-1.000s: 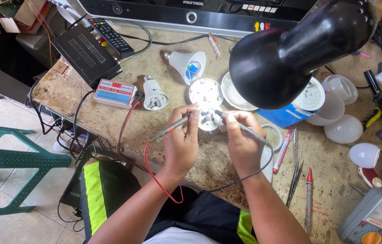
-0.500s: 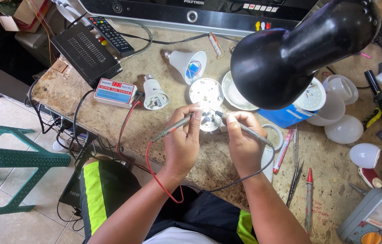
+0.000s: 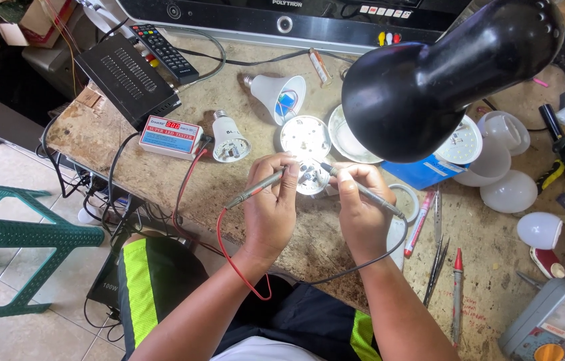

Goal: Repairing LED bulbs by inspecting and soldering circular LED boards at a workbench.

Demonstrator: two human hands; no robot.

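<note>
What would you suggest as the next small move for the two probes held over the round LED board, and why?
Probably shift one probe tip to the neighbouring LED pad. The left hand holds the red-wired probe and the right hand holds the black-wired probe, both tips meeting on the small round LED board. The board is brightly lit, so exact tip contact is hard to tell.

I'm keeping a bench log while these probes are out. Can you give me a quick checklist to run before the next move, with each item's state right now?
1. Left hand has a grip on the red-lead probe: ok.
2. Right hand has a grip on the dark-lead probe: ok.
3. Both tips aimed at the round LED board: ok.
4. Tips actually touching its pads: cannot tell.
5. Tester display lit: ok.
6. Lamp lighting the board: ok.
</note>
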